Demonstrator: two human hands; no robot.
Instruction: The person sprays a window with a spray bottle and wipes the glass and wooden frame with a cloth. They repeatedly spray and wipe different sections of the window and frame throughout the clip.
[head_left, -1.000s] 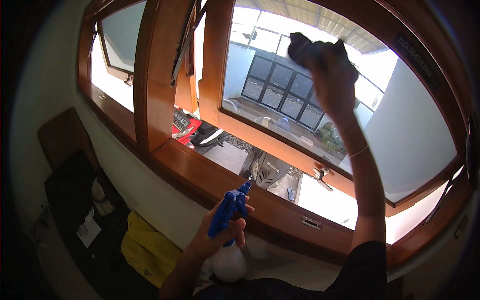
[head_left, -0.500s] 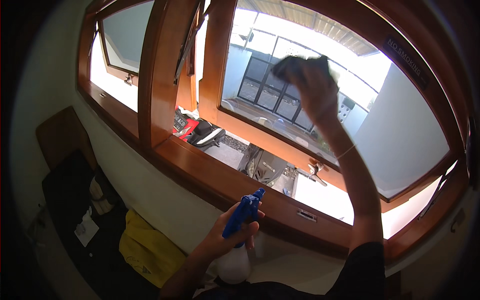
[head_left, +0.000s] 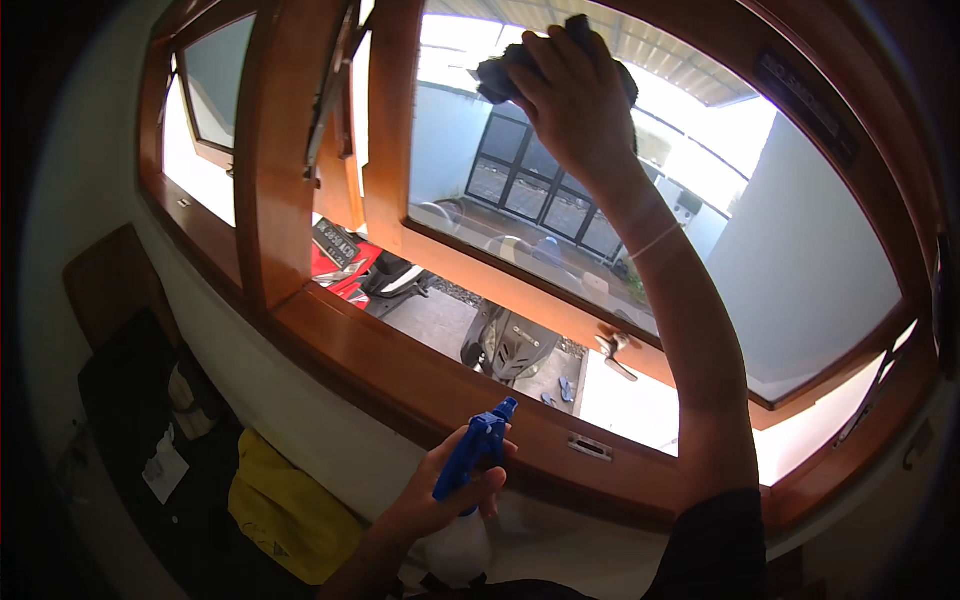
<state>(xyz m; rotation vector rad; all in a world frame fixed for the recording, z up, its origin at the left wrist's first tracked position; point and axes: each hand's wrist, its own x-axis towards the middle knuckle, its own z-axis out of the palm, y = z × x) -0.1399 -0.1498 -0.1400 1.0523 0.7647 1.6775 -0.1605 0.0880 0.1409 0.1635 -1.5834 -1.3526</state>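
A spray bottle (head_left: 472, 455) with a blue trigger head and whitish body is held low in front of me. My left hand (head_left: 437, 490) wraps round its neck, the nozzle pointing up and to the right. High on the window pane (head_left: 800, 250), my right hand (head_left: 580, 110) presses a dark cloth (head_left: 505, 78) against the glass, fingers spread over it. The cloth sticks out on both sides of the hand. The pane sits in a wooden sash that is tilted out at its bottom edge.
A wooden sill (head_left: 370, 365) runs below the sash, with a metal latch (head_left: 615, 355) above it. Parked motorbikes (head_left: 510, 340) stand outside. At lower left lie a yellow cloth (head_left: 290, 510) and a white paper (head_left: 165, 470) on a dark surface. Another tilted window (head_left: 215, 90) is at far left.
My right hand has slid the cloth up and to the left across the glass. My left hand still holds the spray bottle; the view has shifted slightly.
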